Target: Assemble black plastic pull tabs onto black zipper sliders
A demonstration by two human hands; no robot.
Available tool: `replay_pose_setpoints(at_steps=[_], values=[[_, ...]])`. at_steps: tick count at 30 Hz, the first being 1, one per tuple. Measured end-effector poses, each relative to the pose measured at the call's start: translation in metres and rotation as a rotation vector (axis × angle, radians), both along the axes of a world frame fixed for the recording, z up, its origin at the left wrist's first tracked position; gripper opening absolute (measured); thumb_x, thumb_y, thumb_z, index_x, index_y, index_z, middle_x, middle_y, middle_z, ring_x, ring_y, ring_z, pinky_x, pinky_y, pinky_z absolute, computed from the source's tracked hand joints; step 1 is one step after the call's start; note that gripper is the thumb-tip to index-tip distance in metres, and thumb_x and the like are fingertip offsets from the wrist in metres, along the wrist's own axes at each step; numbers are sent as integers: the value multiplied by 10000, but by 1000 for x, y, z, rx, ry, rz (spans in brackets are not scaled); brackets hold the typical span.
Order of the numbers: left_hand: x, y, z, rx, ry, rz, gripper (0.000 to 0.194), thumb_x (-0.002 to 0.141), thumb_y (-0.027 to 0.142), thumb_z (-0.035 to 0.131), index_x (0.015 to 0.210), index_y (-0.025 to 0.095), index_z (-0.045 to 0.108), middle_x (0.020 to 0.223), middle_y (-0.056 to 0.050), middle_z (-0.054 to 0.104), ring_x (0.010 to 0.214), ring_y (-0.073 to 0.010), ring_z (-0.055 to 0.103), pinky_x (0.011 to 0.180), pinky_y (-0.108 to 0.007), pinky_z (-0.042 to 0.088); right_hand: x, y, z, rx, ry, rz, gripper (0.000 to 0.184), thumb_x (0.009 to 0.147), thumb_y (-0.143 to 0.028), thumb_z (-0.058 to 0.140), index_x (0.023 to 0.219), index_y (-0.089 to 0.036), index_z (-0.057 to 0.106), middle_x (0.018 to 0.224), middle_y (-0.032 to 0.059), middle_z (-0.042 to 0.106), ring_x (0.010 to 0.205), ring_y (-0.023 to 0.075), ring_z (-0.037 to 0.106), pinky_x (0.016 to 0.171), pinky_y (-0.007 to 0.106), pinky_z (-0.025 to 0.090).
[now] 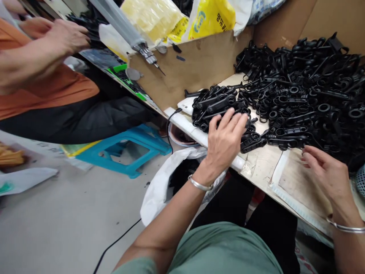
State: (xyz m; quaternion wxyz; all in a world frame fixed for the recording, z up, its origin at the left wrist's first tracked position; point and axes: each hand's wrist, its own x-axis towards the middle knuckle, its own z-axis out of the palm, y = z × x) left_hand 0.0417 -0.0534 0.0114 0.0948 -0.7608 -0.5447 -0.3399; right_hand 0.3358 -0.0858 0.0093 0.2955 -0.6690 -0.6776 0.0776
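My left hand [226, 139] lies over the near side of a small heap of black plastic parts [213, 104]. Its fingers are stretched out and a little apart, and they seem to touch the heap. My right hand [327, 173] is above a beige mat [299, 177], by the near edge of a much larger pile of black plastic parts [302, 91]. Thumb and fingers there are pinched together; whatever they hold, if anything, is too small to name. Many parts look like short arms with ringed ends.
An electric screwdriver [137, 40] hangs at upper left beside a cardboard divider [185, 72]. A white sack [155, 194] with dark contents stands below the table edge. A blue stool [128, 152] is on the floor. A co-worker in orange [57, 83] sits at left.
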Motion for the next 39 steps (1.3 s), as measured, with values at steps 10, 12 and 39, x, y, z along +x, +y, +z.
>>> replay_pose_setpoints(at_steps=[10,12,39], values=[[-3,34,9,-239,38,34,480,1012,332,366,1472,215,442,1551,-138,418,1493,-356,263,1152,-723,-35,-11,42,-12,99,-416,-24,308,916,-334,520,1103,-194,720,1055,106,718,846,261,680,722,390,531],[-3,31,10,-228,13,29,474,1010,329,381,1469,224,444,1554,-137,414,1494,-349,264,1151,-723,-51,-5,41,-9,117,-321,-20,296,909,-318,513,1034,-181,743,1002,103,739,865,264,688,762,389,536],[65,-57,-19,-1205,-1804,-611,669,693,313,816,1305,187,579,904,-33,673,694,-99,588,672,-252,434,12,-4,-2,-220,104,213,425,839,-559,619,1174,-317,717,1023,66,766,671,244,719,624,386,595]])
